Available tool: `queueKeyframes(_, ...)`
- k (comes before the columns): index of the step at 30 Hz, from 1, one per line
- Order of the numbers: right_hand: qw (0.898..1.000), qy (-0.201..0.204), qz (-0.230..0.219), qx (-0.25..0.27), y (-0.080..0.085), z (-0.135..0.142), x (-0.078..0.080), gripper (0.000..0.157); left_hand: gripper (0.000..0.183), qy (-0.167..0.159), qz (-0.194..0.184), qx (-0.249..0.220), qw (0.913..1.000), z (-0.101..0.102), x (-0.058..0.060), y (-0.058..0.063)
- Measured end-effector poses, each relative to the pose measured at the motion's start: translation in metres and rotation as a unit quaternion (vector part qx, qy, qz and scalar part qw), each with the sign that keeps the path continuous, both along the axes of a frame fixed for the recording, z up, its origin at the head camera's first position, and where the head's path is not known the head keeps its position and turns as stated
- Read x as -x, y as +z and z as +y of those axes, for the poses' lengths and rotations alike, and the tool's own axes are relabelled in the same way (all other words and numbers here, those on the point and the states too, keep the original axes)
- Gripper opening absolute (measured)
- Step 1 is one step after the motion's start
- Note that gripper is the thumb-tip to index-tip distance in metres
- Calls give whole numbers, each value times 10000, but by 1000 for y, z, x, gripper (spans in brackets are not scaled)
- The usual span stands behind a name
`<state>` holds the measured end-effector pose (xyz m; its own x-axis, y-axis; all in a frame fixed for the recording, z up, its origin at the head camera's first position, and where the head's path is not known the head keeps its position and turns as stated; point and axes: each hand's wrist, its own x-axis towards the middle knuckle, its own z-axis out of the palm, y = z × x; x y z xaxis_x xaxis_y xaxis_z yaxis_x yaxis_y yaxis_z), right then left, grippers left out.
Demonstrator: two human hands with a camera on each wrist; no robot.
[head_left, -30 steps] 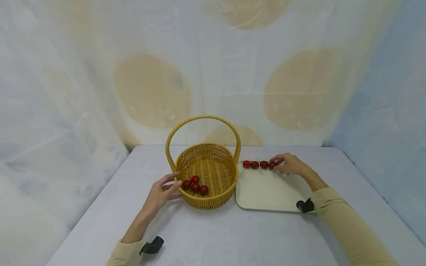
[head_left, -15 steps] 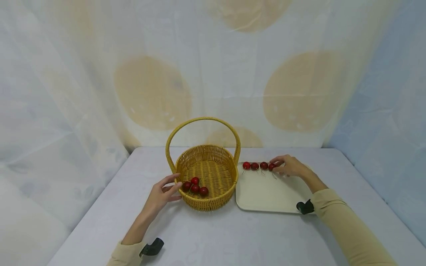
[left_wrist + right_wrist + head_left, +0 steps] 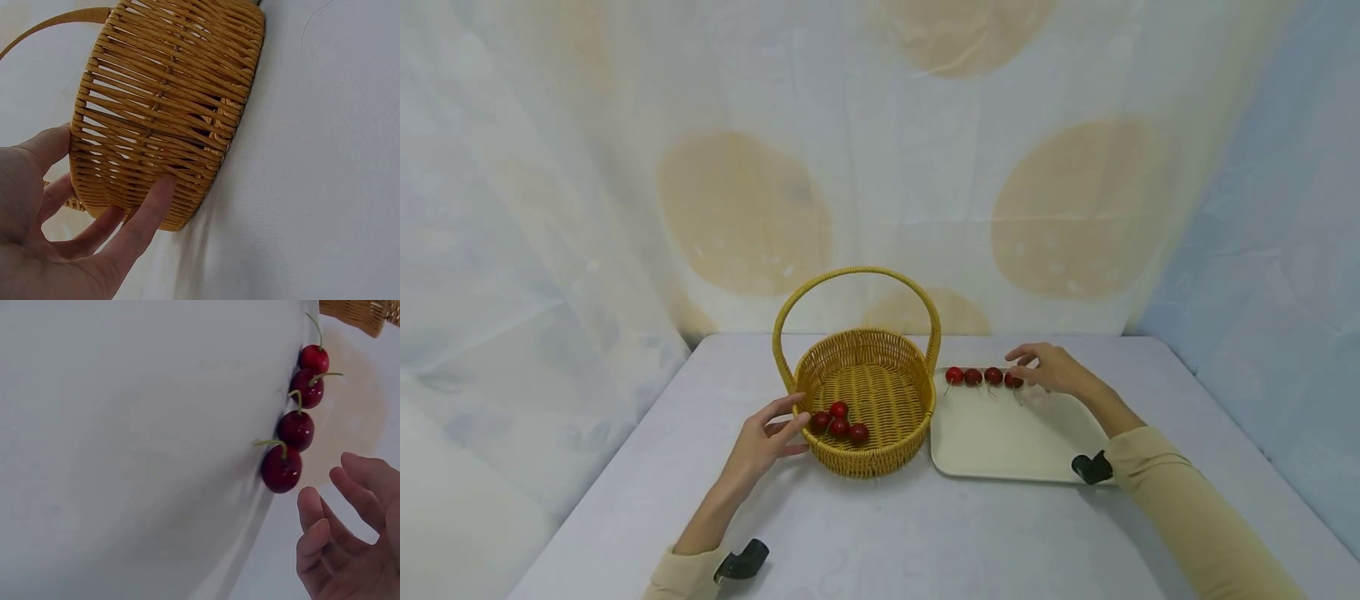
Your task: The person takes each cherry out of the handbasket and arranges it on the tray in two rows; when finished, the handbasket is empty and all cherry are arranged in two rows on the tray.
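Observation:
My left hand [image 3: 756,446] rests its spread fingers against the left side of a yellow wicker basket [image 3: 880,461] with a tall hoop handle. In the left wrist view, extended fingers [image 3: 140,228] touch the basket's woven wall [image 3: 169,94]. Several dark red cherries [image 3: 838,427] lie inside, at the basket's near left. My right hand [image 3: 1051,369] hovers with loosely bent fingers just beside the rightmost cherry [image 3: 281,469], holding nothing; a gap shows in the right wrist view. That cherry ends a row of stemmed cherries [image 3: 296,430] along the far edge of a cream tray [image 3: 1007,442].
The tray stands directly right of the basket on a white-covered table [image 3: 910,533]. A patterned cloth backdrop [image 3: 910,150] rises behind the table, with cloth on both sides. Dark wrist devices [image 3: 742,560] protrude at both cuffs.
My right hand has let go of the rightmost cherry and lifted slightly away from it, fingers parting. The left hand stays at the basket. The whole head view has shifted slightly.

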<state>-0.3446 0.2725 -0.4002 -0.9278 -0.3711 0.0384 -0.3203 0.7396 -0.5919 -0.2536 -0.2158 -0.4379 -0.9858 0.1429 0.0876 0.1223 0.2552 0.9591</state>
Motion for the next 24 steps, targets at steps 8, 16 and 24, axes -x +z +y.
queueKeyframes(8, 9987, 351, 361, -65, 16, -16, -11, 31, 56, 28, -5, 12, 10000, 1, 0, 0)
queueKeyframes(16, 9955, 706, 624, -54, 29, -39, -23, 29, 56, -5, 16, 22, 10000, 1, 1, -1)
queueKeyframes(24, 9926, 1018, 655, 84, 39, -65, -34, 25, 55, 0, 45, -16, 10000, 0, 1, -1)
